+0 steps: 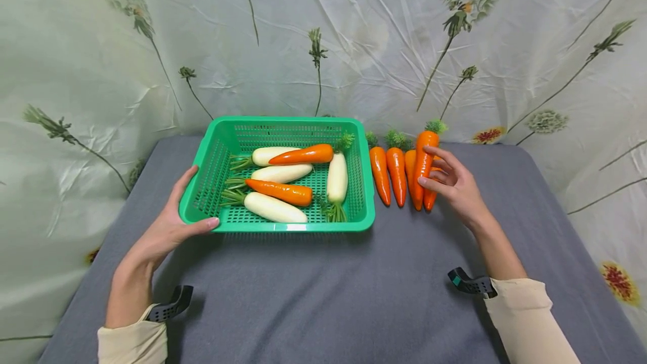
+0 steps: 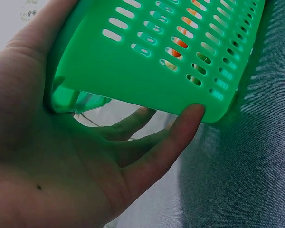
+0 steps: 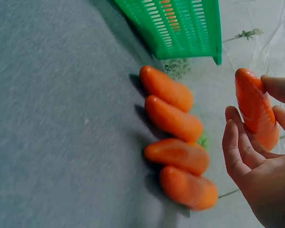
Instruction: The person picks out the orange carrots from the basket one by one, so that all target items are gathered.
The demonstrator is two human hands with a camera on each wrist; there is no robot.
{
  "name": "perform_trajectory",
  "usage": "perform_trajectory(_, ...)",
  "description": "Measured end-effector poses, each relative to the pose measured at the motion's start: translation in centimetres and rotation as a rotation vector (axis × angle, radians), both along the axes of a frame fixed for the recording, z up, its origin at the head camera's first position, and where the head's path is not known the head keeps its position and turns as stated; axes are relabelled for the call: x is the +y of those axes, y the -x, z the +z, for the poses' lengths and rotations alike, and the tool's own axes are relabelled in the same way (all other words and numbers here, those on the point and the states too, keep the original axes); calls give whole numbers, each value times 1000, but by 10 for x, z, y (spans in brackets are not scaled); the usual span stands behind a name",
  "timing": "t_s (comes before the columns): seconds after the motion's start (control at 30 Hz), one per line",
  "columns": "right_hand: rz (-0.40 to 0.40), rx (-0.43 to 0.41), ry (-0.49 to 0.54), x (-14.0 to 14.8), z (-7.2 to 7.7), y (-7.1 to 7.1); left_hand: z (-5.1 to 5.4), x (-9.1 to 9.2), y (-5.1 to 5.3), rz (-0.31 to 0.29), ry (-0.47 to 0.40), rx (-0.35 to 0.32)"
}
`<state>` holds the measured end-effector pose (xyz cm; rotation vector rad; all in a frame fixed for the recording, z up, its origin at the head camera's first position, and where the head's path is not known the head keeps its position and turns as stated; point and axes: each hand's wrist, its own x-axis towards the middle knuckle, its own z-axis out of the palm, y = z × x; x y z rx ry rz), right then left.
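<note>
A green plastic basket (image 1: 277,227) holds several white radishes (image 1: 275,208) and two orange carrots (image 1: 280,191). My left hand (image 1: 169,221) grips the basket's left end, its thumb at the front left corner of the rim; the left wrist view shows the palm beside the basket's wall (image 2: 128,71). To the right of the basket, my right hand (image 1: 455,187) pinches a carrot (image 1: 423,164) between thumb and fingers. That held carrot (image 3: 256,109) is raised off the cloth, its green top pointing away. Below it several carrots (image 3: 173,118) lie side by side.
Grey cloth (image 1: 323,302) covers the table. Behind it hangs a pale curtain (image 1: 354,32) printed with dandelions, close to the basket's far side. The row of carrots (image 1: 380,176) lies right beside the basket's right wall.
</note>
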<state>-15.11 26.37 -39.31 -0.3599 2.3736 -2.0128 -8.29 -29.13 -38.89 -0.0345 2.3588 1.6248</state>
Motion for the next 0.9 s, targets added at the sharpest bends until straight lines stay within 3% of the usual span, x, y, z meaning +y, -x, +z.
perform_trajectory(0.9,-78,-53,-16,48,-25,-10,0,0,0,4,-13,3)
